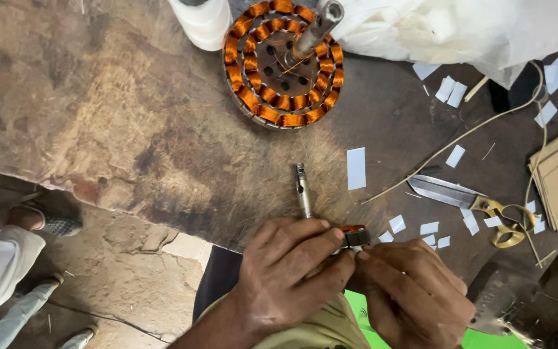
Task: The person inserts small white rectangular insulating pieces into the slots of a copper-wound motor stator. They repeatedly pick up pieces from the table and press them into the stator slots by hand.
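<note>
While both hands' fingers (350, 253) pinch shut, the small copper-wound piece (354, 236) sits between them.

Open wood left of the stator (283, 63); scissors (469, 200), paper slips (356, 168) rightward.

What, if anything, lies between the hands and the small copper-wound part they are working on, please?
Nothing visible: the left hand and right hand both already pinch the small copper-wound part at the table edge, with no object between.
</note>
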Motion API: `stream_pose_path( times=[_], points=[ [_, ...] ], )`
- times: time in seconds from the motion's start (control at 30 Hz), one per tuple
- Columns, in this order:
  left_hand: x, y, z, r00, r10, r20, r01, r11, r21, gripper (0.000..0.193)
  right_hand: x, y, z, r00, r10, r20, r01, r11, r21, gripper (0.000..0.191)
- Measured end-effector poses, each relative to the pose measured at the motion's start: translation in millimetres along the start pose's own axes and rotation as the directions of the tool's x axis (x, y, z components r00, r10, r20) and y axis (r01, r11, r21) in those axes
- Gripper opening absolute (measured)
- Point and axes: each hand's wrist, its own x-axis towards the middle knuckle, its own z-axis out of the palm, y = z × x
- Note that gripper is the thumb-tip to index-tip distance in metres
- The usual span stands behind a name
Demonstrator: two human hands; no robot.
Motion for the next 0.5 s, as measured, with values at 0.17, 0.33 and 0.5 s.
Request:
stream_pose_path(
  times=[0.17,0.33,0.5],
  points=[
    [-4,-4,5,1.0,0.03,-0.008,-0.03,0.999,-0.013,0.01,-9,18,-5,0.981,0.177,0.084,-0.192,0.958,0.215,0.024],
    [-2,-4,5,0.999,0.043,-0.031,-0.045,0.998,-0.052,0.009,-12,32,1,0.933,0.34,0.116,-0.355,0.819,0.451,0.022],
    [-7,-11,8,0.999,0.031,-0.033,-0.032,0.999,-0.023,0.015,-22,38,11,0.945,0.327,0.027,-0.308,0.854,0.419,0.023]
  ],
)
